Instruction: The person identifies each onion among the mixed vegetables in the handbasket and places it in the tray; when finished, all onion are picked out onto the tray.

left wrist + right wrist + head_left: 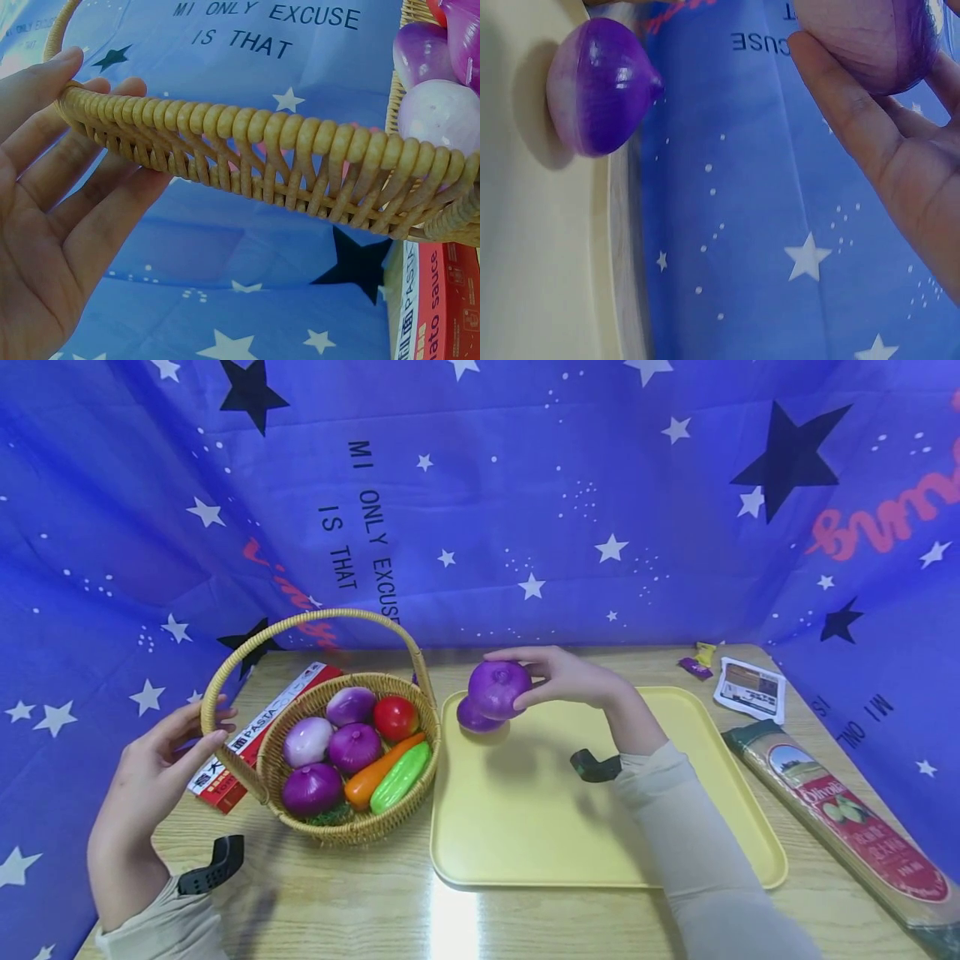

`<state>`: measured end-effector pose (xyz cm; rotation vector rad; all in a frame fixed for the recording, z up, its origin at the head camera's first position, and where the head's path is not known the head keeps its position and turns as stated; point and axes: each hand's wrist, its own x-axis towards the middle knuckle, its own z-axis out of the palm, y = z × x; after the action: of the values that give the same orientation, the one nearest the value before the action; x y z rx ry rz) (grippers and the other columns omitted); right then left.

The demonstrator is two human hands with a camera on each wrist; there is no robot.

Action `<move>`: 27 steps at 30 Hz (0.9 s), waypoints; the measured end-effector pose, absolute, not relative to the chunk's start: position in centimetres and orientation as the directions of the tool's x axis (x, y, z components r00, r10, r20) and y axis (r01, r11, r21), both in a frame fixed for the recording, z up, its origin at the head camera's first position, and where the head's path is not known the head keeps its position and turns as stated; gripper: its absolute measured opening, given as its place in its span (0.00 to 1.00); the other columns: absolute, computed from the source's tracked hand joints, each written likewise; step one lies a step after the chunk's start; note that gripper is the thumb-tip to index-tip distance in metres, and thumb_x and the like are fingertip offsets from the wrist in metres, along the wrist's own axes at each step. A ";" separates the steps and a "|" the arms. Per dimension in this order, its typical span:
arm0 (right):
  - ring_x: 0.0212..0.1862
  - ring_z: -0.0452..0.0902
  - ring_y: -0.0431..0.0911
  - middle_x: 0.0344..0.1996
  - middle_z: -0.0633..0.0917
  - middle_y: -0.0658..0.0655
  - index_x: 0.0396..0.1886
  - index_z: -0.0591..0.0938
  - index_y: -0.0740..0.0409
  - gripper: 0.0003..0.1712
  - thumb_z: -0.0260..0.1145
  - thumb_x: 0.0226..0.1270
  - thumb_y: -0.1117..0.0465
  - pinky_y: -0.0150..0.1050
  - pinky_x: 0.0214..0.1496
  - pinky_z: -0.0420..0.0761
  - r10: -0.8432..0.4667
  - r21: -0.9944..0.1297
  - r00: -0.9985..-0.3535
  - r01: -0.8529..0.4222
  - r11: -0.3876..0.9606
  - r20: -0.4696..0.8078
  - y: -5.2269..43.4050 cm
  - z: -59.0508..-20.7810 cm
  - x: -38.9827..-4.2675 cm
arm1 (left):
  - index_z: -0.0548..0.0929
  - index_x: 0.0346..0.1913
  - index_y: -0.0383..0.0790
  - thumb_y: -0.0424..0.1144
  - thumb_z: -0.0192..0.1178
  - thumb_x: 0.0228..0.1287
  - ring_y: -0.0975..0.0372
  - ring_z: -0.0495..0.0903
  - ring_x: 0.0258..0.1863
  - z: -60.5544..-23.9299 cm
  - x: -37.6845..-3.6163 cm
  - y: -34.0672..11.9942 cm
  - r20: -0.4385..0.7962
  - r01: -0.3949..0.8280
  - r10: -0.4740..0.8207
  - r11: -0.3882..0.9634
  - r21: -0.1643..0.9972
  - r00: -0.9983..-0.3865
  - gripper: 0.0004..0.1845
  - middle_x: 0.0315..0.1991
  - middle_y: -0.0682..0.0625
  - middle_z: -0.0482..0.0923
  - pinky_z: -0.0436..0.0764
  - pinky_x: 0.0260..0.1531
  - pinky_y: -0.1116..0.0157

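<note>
In the head view my right hand (573,681) grips a purple onion (498,689) between thumb and fingers, above the yellow tray (600,852). Behind and below it, a second purple onion (477,718) rests at the tray's back left; in the right wrist view this onion (604,86) stands apart from the held one (862,37). My left hand (146,777) holds the arched handle (247,127) of a wicker basket (352,835), thumb on one side and fingers on the other. Inside the basket lie several onions (311,789), a tomato (396,718), a carrot (378,774) and a green vegetable (401,778).
A red pasta box (225,789) lies left of the basket, partly behind its handle. Along the right side are a bag with an olive picture (847,822), a white-edged packet (750,687) and small wrapped sweets (697,667). Blue starry cloth (487,510) hangs around the wooden table (360,910).
</note>
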<state>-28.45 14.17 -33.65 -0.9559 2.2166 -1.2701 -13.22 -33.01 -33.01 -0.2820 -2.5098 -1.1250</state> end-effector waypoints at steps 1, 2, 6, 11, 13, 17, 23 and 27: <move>0.62 0.73 0.52 0.62 0.75 0.56 0.68 0.66 0.40 0.41 0.72 0.55 0.57 0.46 0.62 0.77 -0.726 -0.868 -0.687 -0.353 0.348 -0.011 14.4 -33.8 -28.5 | 0.74 0.61 0.39 0.32 0.57 0.65 0.86 0.77 0.43 -33.0 -13.2 -33.0 0.414 0.327 0.027 0.661 0.675 -0.910 0.20 0.44 0.78 0.77 0.73 0.44 0.89; 0.62 0.73 0.53 0.62 0.74 0.56 0.68 0.66 0.40 0.41 0.72 0.55 0.57 0.46 0.62 0.77 -0.717 -0.870 -0.697 -0.347 0.349 -0.010 14.6 -33.9 -28.5 | 0.74 0.61 0.40 0.32 0.57 0.65 0.86 0.77 0.42 -33.0 -13.2 -33.1 0.411 0.323 0.024 0.662 0.676 -0.911 0.21 0.44 0.78 0.77 0.73 0.44 0.89; 0.62 0.72 0.55 0.65 0.71 0.55 0.69 0.66 0.41 0.41 0.72 0.54 0.56 0.47 0.61 0.77 -0.680 -0.868 -0.733 -0.343 0.359 0.008 15.5 -34.6 -28.7 | 0.74 0.61 0.40 0.33 0.57 0.65 0.86 0.77 0.42 -33.0 -13.1 -33.1 0.406 0.316 0.022 0.667 0.675 -0.914 0.21 0.44 0.78 0.76 0.73 0.44 0.89; 0.62 0.73 0.55 0.65 0.71 0.56 0.69 0.66 0.43 0.42 0.73 0.54 0.55 0.48 0.61 0.77 -0.640 -0.858 -0.768 -0.342 0.384 0.020 16.6 -35.5 -28.8 | 0.73 0.62 0.40 0.33 0.57 0.66 0.87 0.76 0.42 -32.9 -13.0 -33.1 0.395 0.306 0.021 0.670 0.676 -0.918 0.21 0.45 0.79 0.76 0.72 0.44 0.90; 0.62 0.72 0.55 0.65 0.71 0.57 0.69 0.66 0.43 0.41 0.73 0.54 0.55 0.48 0.62 0.76 -0.623 -0.855 -0.782 -0.336 0.395 0.019 17.1 -35.9 -28.9 | 0.73 0.62 0.41 0.33 0.57 0.66 0.87 0.76 0.42 -32.9 -13.0 -33.1 0.394 0.304 0.020 0.670 0.677 -0.919 0.21 0.45 0.78 0.76 0.72 0.44 0.90; 0.62 0.71 0.55 0.64 0.71 0.57 0.68 0.67 0.41 0.41 0.73 0.54 0.53 0.50 0.62 0.75 -0.586 -0.856 -0.810 -0.307 0.417 0.005 18.2 -36.5 -28.9 | 0.74 0.62 0.40 0.33 0.57 0.66 0.87 0.76 0.42 -33.0 -13.0 -33.1 0.401 0.310 0.020 0.670 0.675 -0.916 0.21 0.45 0.79 0.76 0.72 0.44 0.89; 0.62 0.71 0.55 0.64 0.71 0.56 0.68 0.67 0.43 0.41 0.73 0.53 0.54 0.51 0.64 0.73 -0.547 -0.851 -0.837 -0.286 0.441 -0.003 19.9 -37.7 -29.2 | 0.74 0.61 0.39 0.32 0.57 0.66 0.86 0.77 0.42 -33.0 -13.1 -33.0 0.409 0.319 0.023 0.664 0.676 -0.912 0.21 0.44 0.78 0.77 0.73 0.44 0.89; 0.64 0.70 0.55 0.65 0.72 0.55 0.68 0.67 0.44 0.41 0.72 0.54 0.55 0.52 0.66 0.71 -0.526 -0.847 -0.851 -0.287 0.447 0.011 20.7 -38.8 -29.6 | 0.74 0.61 0.40 0.32 0.57 0.65 0.86 0.77 0.42 -32.9 -13.1 -33.0 0.409 0.320 0.023 0.665 0.675 -0.912 0.20 0.45 0.76 0.78 0.73 0.44 0.89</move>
<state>-29.59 20.71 -38.80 -0.7032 2.4469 -1.3588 -13.09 -32.96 -32.93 -0.2701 -2.5155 -1.1202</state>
